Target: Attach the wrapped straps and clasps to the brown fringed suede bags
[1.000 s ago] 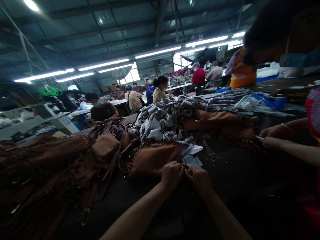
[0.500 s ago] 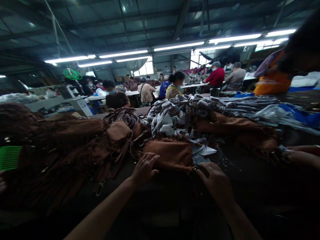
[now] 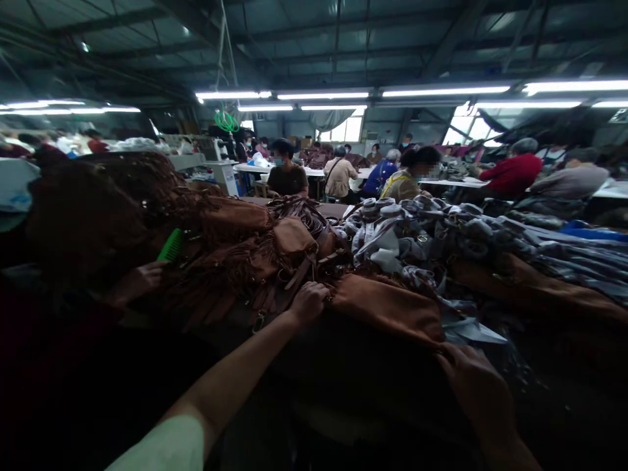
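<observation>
Holding a brown bag (image 3: 385, 306) by its two near corners, the person has both hands at the front of the bench (image 3: 363, 341). The left hand (image 3: 309, 302) is curled around the left end, fingers bent in; the right hand (image 3: 475, 374) pinches the right corner between thumb and fingers, though shadow hides part of that grip. The bag lies lengthwise between them, sloping down toward the right. Just behind it sits a heap of grey wrapped straps (image 3: 387, 229), with a piece of clear plastic (image 3: 478, 330) near the right corner. To the left, fringed brown bags (image 3: 235, 214) are piled up, and a metal clip (image 3: 258, 321) hangs in front. Beside that pile, a co-worker's hand (image 3: 144, 280) holds a green comb (image 3: 171, 246).
</observation>
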The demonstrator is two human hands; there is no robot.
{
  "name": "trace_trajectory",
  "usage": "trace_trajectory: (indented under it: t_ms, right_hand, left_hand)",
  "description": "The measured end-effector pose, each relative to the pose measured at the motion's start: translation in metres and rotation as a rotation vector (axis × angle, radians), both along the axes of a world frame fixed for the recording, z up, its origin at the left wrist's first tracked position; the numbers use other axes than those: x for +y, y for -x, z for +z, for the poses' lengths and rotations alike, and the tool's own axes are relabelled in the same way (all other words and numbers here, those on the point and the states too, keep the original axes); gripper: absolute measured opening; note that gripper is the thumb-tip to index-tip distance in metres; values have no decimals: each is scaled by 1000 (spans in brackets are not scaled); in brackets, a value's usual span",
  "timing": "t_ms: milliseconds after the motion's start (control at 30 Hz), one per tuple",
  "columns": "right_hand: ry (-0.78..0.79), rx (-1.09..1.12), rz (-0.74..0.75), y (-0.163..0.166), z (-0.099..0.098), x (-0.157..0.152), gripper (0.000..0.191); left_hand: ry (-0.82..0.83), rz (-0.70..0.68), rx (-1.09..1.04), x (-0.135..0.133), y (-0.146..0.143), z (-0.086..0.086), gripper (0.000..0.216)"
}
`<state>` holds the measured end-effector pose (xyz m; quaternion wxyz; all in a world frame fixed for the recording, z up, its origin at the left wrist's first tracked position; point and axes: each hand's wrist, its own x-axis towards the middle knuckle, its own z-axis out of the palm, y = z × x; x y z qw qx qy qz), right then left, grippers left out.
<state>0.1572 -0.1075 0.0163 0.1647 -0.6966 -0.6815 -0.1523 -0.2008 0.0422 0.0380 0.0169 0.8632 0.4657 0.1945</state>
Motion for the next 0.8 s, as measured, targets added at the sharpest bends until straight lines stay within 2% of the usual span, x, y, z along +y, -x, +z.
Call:
trace_trajectory:
  t_ms: [67, 133, 233, 300, 400, 467, 533, 633, 700, 800]
  right_hand:
    - [-15, -97, 9, 1, 2, -2, 27]
    - [1, -153, 10, 4, 4, -3, 28]
    - [18, -183, 9, 8, 3, -2, 25]
    - [17, -177, 8, 10, 1, -2, 24]
    - [27, -143, 14, 8, -2, -4, 22]
    - [38, -119, 21, 7, -4, -5, 21]
    - [54, -108, 23, 6, -4, -6, 21]
    - [63, -110, 0, 10, -1, -5, 22]
    - [48, -99, -6, 16, 4, -4, 22]
    - [16, -29, 66, 31, 15, 2, 26]
  left_hand:
    - [2, 5, -3, -4, 0, 6, 19]
    - [-12, -12, -35, -11, -4, 12, 27]
    - [-43, -163, -98, -20, -29, 17, 54]
    - [-27, -267, -99, -18, -55, 16, 60]
    - [112, -314, -14, -3, -93, 7, 59]
    - [238, -317, 49, 9, -108, -2, 62]
    - [302, -311, 78, 17, -115, -11, 65]
    - [292, -286, 87, 18, -117, -16, 65]
    - [297, -268, 94, 14, -115, -13, 64]
    - [286, -257, 78, 6, -102, -4, 70]
